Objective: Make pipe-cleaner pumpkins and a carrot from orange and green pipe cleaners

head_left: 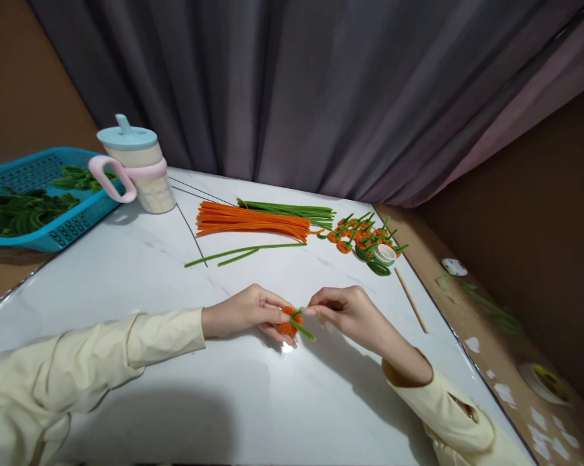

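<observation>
From the head camera, both hands meet low over the middle of a white marble-look table [127,272]. The left hand [246,312] has its fingers pinched shut on a small orange pipe-cleaner flower [288,322], held just above the tabletop. The right hand [348,309] has thumb and forefinger closed on the flower's green stem [305,331], which sticks out slantwise below the orange part. The two hands nearly touch at the fingertips. Both arms wear pale yellow sleeves.

Farther back on the table lies a bundle of orange pipe cleaners [253,221], with a bundle of green pipe cleaners [292,210] just behind it and two loose green ones [243,251] in front. To their right sits a heap of finished orange flowers [357,234] with green stems, and beside it a small white roll of tape [385,254]. A thin wooden stick [411,299] lies near the table's right edge. At the far left stands a sippy cup [136,165] with a blue lid and a pink handle, next to a blue plastic basket [39,194] holding green pieces. A grey curtain [321,90] hangs behind.
</observation>
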Available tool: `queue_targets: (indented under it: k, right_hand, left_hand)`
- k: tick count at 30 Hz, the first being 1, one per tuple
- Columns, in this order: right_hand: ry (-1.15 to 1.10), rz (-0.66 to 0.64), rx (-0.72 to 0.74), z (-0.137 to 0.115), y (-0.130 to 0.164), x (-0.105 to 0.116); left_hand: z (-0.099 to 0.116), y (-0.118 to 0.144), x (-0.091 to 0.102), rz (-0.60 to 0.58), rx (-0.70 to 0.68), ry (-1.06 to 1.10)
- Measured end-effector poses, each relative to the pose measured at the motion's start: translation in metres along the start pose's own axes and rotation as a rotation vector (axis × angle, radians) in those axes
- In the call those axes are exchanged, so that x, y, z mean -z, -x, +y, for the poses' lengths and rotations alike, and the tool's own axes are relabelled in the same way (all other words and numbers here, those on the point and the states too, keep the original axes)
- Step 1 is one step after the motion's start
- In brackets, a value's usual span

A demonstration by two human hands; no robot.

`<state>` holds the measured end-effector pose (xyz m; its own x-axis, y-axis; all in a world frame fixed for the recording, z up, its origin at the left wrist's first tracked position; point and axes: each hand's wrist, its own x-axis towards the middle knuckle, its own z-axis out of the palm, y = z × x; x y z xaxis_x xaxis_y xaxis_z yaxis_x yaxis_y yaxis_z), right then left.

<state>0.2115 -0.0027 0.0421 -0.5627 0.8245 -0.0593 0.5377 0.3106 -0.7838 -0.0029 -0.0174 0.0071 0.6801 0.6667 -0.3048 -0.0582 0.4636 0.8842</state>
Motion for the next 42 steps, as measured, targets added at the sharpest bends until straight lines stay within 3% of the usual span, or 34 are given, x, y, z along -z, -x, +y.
queue_targets:
  k: [10,14,19,25,31,35,42]
  right_hand:
    - [0.515,-0.124,0.326,0.007,0.006,0.007]
    - [0.482,-0.02,0.491,0.006,0.004,0.008]
    - [0.371,-0.048,0.636,0.003,0.002,-0.002]
    - [0.262,-0.036,0.609,0.008,0.002,-0.018]
    - [0.086,0.033,0.468,0.007,-0.001,-0.031]
    - [0.047,0.027,0.411,0.006,-0.003,-0.029]
    - [0.057,-0.065,0.457,0.009,-0.003,-0.021]
  left_hand:
    - [-0.004,-0.002,0.003,-0.078,0.1,0.091]
    - [-0.004,-0.004,0.006,-0.049,0.103,0.108]
    - [-0.006,-0.004,0.006,-0.051,0.109,0.111]
    - [-0.007,-0.003,0.004,-0.044,0.096,0.105]
    - [-0.008,-0.003,0.003,-0.068,0.07,0.056]
    - [-0.008,-0.002,0.004,-0.074,0.068,0.067]
    - [-0.007,-0.002,0.005,-0.116,0.073,0.054]
